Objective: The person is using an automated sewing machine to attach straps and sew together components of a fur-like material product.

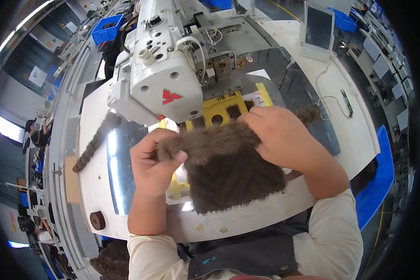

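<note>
A brown fur piece [235, 184] hangs between my two hands over the front of the worktable. Its upper edge is a thick fluffy roll [214, 142]; the wider panel below it ends in a ragged lower edge. My left hand [154, 161] pinches the left end of the roll, thumb across the front. At the roll's right end my right hand [277, 133] is closed on the fur, its fingertips partly hidden. Just behind the fur lies a yellow plate with cut-outs [217, 109], under the head of a white sewing machine [161, 74].
Left of the machine lies a long fur strip [98, 142]; a brown tape roll [97, 220] sits at the table's left edge. To the right are green-handled thread snips [346, 103] and a small screen [318, 32]. A blue bin [382, 175] stands beyond the right edge.
</note>
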A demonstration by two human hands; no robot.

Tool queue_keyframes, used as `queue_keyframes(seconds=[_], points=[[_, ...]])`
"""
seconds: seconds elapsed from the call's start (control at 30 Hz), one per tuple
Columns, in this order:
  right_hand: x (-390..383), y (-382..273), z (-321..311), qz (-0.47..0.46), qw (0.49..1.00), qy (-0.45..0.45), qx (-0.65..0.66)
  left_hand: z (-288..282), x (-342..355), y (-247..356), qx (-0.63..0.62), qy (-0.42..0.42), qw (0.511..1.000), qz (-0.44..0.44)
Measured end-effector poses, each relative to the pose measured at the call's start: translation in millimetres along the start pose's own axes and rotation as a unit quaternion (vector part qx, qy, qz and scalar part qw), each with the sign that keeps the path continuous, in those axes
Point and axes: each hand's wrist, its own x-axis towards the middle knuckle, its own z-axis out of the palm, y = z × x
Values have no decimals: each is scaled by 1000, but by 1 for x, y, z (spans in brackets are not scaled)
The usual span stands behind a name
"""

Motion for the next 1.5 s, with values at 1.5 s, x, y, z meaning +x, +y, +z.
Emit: queue_keyframes(seconds=[1.5], points=[[-3, 3, -1, -7, 1000, 27, -3, 14, 2, -14, -143, 90, 981, -95]])
